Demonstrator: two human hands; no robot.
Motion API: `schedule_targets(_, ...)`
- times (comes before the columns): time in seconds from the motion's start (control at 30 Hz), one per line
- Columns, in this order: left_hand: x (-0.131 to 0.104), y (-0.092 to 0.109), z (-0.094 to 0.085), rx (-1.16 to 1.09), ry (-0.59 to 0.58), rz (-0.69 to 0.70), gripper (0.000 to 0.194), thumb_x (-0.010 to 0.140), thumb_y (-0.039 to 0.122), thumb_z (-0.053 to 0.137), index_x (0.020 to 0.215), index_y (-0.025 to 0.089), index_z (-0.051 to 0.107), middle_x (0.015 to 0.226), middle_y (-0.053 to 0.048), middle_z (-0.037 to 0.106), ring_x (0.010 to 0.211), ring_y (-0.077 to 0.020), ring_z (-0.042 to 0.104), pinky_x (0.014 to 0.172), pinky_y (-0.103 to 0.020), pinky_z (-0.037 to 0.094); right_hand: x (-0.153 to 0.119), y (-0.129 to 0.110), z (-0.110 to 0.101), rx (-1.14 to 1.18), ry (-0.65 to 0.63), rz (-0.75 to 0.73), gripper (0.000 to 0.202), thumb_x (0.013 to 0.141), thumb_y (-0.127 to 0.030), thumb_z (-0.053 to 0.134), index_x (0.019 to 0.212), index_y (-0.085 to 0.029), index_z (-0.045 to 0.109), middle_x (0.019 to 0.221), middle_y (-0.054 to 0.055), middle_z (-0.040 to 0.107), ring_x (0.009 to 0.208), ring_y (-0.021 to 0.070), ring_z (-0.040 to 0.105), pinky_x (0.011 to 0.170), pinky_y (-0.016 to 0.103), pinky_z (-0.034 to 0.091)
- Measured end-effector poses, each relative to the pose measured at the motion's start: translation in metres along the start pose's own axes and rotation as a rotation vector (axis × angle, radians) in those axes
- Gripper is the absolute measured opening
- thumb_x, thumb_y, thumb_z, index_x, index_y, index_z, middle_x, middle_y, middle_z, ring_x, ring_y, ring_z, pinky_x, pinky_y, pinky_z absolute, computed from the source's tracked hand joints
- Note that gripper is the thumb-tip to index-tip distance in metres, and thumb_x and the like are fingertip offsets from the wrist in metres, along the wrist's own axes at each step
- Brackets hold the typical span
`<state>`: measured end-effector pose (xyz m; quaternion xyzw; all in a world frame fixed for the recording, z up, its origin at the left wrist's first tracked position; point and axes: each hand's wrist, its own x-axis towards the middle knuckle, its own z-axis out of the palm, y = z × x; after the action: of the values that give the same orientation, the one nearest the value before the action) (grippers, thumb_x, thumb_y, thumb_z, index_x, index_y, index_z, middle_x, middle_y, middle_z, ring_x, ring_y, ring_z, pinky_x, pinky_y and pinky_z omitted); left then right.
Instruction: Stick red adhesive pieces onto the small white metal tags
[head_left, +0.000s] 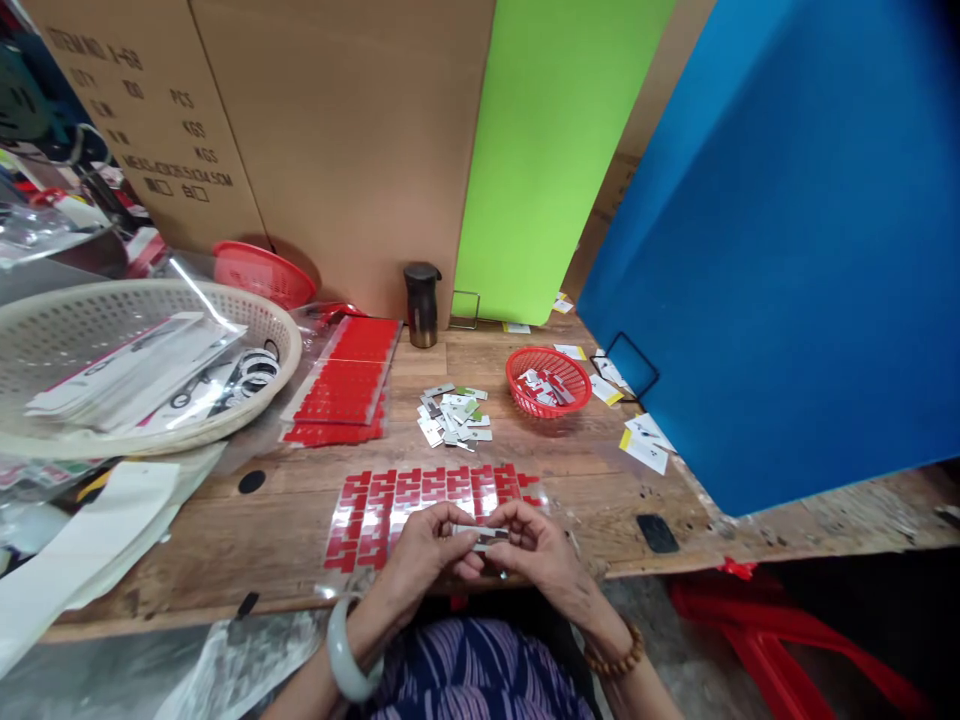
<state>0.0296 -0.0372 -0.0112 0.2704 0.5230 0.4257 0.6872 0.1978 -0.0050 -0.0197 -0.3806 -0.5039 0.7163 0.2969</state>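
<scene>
Both hands meet at the table's front edge, pinching one small flat metal piece (pixel 484 534) between them. My left hand (pixel 431 548) grips its left end with thumb and fingers, and my right hand (pixel 541 550) has its right end. Fingertips cover part of the piece. Just behind them lies a clear sheet of red stickers (pixel 382 510), partly hidden by my left hand. Farther back is a loose pile of similar small flat pieces (pixel 454 416). To its right, a red plastic basket (pixel 549 398) contains more small pieces with red on them.
A white basket (pixel 289 400) with printed cards stands at left, near stacked red sticker sheets (pixel 349 370). A dark tumbler (pixel 422 305) stands at the back. Cardboard (pixel 337 130), a green board (pixel 555 150) and a blue board (pixel 787 260) rise behind. A red stool (pixel 780 640) is below right.
</scene>
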Motion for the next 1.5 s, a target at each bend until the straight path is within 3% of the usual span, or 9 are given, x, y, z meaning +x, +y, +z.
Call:
schedule_targets(0.13,0.002,-0.001,-0.003,-0.124,-0.010,-0.073,0.033,0.060,0.028,0.079,0.078,0.011,0.057,0.056,-0.004,0.068,0.044,-0.0080,0.061,0.048,-0.015,0.048,-0.007,0.011,0.005,0.086,0.067,-0.011,0.040,0.064,-0.024,0.078,0.098,-0.021,0.057,0.085,-0.001,0.064,0.078,0.0110,0.059,0.070,0.021,0.046)
schedule_targets(0.27,0.002,0.000,-0.003,-0.131,-0.022,-0.121,0.035,0.059,0.027,0.081,0.079,0.011,0.058,0.055,-0.004,0.067,0.044,-0.0083,0.061,0.048,-0.014,0.049,-0.008,0.017,0.005,0.058,0.128,-0.014,0.031,0.067,-0.025,0.076,0.093,-0.019,0.060,0.079,-0.002,0.064,0.071,0.0096,0.058,0.064,0.019,0.046)
schedule_targets(0.73,0.004,0.003,-0.004,-0.046,-0.037,-0.206,0.036,0.059,0.029,0.080,0.082,0.009,0.061,0.060,-0.005,0.069,0.045,-0.0074,0.061,0.049,-0.014,0.049,-0.001,0.026,-0.006,0.001,0.032,-0.014,0.028,0.077,-0.031,0.068,0.102,-0.021,0.061,0.075,-0.002,0.061,0.067,0.0108,0.059,0.063,0.023,0.047)
schedule_targets(0.83,0.009,0.005,-0.005,-0.044,-0.005,-0.181,0.034,0.059,0.030,0.080,0.077,0.010,0.060,0.058,-0.004,0.068,0.045,-0.0078,0.061,0.048,-0.015,0.049,0.009,0.019,-0.017,-0.142,0.012,-0.053,0.040,0.077,-0.030,0.068,0.115,-0.024,0.058,0.087,0.000,0.062,0.071,0.0115,0.058,0.064,0.024,0.046)
schedule_targets(0.9,0.015,0.007,-0.007,-0.041,0.023,-0.133,0.033,0.059,0.030,0.080,0.076,0.010,0.059,0.059,-0.004,0.068,0.046,-0.0088,0.061,0.047,-0.016,0.049,0.021,0.013,-0.029,-0.299,0.107,-0.124,0.036,0.081,-0.031,0.062,0.116,-0.023,0.056,0.092,0.002,0.062,0.072,0.0128,0.056,0.066,0.026,0.046)
schedule_targets(1.0,0.028,0.010,-0.009,-0.023,0.066,-0.056,0.032,0.063,0.031,0.078,0.078,0.010,0.060,0.064,-0.007,0.070,0.048,-0.0094,0.062,0.048,-0.017,0.051,0.042,0.004,-0.047,-0.625,0.333,-0.261,0.020,0.088,-0.028,0.050,0.103,-0.021,0.060,0.092,0.004,0.061,0.082,0.0174,0.056,0.076,0.032,0.045)
schedule_targets(1.13,0.049,0.011,-0.007,-0.025,0.146,0.022,0.028,0.067,0.028,0.076,0.081,0.010,0.059,0.068,-0.008,0.071,0.052,-0.0106,0.065,0.055,-0.019,0.054,0.063,0.005,-0.057,-0.934,0.397,-0.369,0.012,0.086,-0.018,0.047,0.090,-0.018,0.058,0.087,0.007,0.060,0.085,0.0211,0.054,0.080,0.036,0.043)
schedule_targets(1.37,0.081,0.009,0.005,-0.088,0.199,0.126,0.021,0.071,0.021,0.073,0.085,0.011,0.061,0.073,-0.006,0.071,0.066,-0.0141,0.070,0.065,-0.021,0.056,0.071,0.008,-0.056,-1.051,0.366,-0.309,0.016,0.083,-0.008,0.042,0.073,-0.020,0.046,0.075,0.003,0.052,0.075,0.0196,0.049,0.071,0.034,0.041)
schedule_targets(1.5,0.090,0.005,0.010,-0.110,0.205,0.146,0.019,0.071,0.019,0.072,0.085,0.011,0.061,0.074,-0.005,0.071,0.068,-0.0140,0.070,0.065,-0.021,0.056,0.071,0.009,-0.054,-1.017,0.391,-0.288,0.013,0.085,-0.011,0.043,0.078,-0.020,0.048,0.080,0.004,0.052,0.077,0.0202,0.050,0.071,0.034,0.042)
